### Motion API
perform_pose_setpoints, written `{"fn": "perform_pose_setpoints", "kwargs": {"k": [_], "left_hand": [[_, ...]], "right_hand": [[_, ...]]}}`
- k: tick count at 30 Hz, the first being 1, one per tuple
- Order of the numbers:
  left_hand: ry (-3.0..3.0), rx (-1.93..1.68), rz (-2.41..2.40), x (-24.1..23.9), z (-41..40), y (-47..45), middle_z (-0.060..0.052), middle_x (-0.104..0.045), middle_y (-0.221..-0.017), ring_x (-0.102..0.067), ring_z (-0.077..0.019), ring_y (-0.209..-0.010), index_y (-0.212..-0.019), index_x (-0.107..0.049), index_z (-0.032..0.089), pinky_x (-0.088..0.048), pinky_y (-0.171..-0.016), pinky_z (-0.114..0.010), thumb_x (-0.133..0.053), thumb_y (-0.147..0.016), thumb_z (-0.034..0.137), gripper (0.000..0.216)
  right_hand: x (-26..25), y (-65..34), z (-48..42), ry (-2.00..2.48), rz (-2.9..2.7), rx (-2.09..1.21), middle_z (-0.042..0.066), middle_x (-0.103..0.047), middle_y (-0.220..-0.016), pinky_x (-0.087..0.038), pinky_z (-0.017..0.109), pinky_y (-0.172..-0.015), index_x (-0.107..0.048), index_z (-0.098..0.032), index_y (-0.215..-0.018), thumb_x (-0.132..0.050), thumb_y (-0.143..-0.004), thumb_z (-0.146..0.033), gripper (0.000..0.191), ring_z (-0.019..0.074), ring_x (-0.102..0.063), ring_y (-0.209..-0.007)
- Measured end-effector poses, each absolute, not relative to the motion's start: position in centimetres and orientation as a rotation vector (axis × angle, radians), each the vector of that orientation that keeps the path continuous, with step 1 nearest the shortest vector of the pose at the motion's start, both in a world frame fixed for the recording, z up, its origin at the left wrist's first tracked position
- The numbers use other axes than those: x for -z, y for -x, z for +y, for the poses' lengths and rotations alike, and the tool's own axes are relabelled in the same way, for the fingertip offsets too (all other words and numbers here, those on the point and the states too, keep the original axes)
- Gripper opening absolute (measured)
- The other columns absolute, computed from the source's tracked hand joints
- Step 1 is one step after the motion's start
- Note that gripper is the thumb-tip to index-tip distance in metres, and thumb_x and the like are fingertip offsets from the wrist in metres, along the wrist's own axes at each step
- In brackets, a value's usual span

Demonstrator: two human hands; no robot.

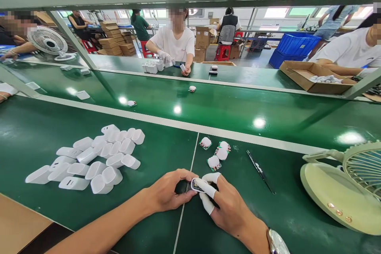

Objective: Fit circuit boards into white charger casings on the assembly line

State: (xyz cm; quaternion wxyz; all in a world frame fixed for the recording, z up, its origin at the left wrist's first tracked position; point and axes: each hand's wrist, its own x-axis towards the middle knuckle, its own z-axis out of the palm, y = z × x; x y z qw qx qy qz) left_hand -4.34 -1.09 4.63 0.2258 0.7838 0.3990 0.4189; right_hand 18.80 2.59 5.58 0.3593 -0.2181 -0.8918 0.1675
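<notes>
Between thumb and fingers, my left hand [171,190] grips a white plastic charger housing [195,186], its open end tilted toward me. Part of a circuit board shows inside it. White finger cots cover several fingertips of my right hand [222,200], which pinches the same housing from the other side and hides part of it. Just beyond my hands lie several small circuit boards with white tops, one of them a circuit board [214,162] close to my right fingers. Black tweezers [260,171] rest to the right. At the left stands a cluster of white housings [98,158].
A pale green fan [336,190] stands at the right edge. Beyond the white divider runs a green conveyor [226,105] carrying a few parts. Across it a person [175,43] handles white housings; a cardboard box [315,77] sits at the far right. A shelf beam crosses overhead.
</notes>
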Motion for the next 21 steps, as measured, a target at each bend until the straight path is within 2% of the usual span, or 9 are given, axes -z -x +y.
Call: {"fn": "perform_pose_setpoints", "kwargs": {"k": [8, 13, 17, 21], "left_hand": [[-2.155, -1.119, 1.096, -4.5, -1.0, 4.4, -0.007, -0.079, -0.113, -0.078, -0.0197, -0.100, -0.116, -0.050, 0.025, -0.063, -0.088, -0.029, -0.070, -0.090, 0.019, 0.033], [-2.300, -1.099, 0.998, -4.9, -0.7, 4.5, -0.011, -0.077, -0.113, -0.077, -0.0215, -0.101, -0.125, -0.054, 0.023, -0.063, -0.090, -0.032, -0.065, -0.094, 0.016, 0.034], [-2.505, -1.116, 0.969, -5.4, -0.7, 4.5, -0.017, -0.073, -0.119, -0.076, -0.0228, -0.101, -0.115, -0.064, 0.020, -0.064, -0.089, -0.032, -0.061, -0.095, 0.010, 0.022], [-2.469, -1.125, 0.971, -5.7, -0.8, 4.6, -0.018, -0.072, -0.122, -0.075, -0.0223, -0.102, -0.112, -0.067, 0.019, -0.064, -0.089, -0.030, -0.061, -0.095, 0.008, 0.021]], "right_hand": [[-5.6, -19.2, 2.4, 0.577, -2.260, -0.502, 0.010, -0.067, -0.105, -0.063, 0.035, -0.072, -0.056, -0.023, -0.139, -0.052, -0.099, -0.010, 0.042, 0.0223, -0.067, -0.091], [-5.7, -19.5, 2.7, 0.565, -2.226, -0.576, 0.009, -0.070, -0.107, -0.062, 0.033, -0.072, -0.055, -0.022, -0.138, -0.057, -0.099, -0.011, 0.041, 0.0214, -0.069, -0.091], [-5.7, -19.5, 2.8, 0.520, -2.242, -0.489, 0.011, -0.070, -0.112, -0.063, 0.034, -0.076, -0.057, -0.023, -0.139, -0.058, -0.100, -0.010, 0.041, 0.0217, -0.069, -0.096], [-5.5, -19.5, 2.6, 0.550, -2.276, -0.433, 0.010, -0.069, -0.108, -0.063, 0.032, -0.073, -0.062, -0.024, -0.132, -0.060, -0.098, -0.009, 0.038, 0.0213, -0.070, -0.093]]}}
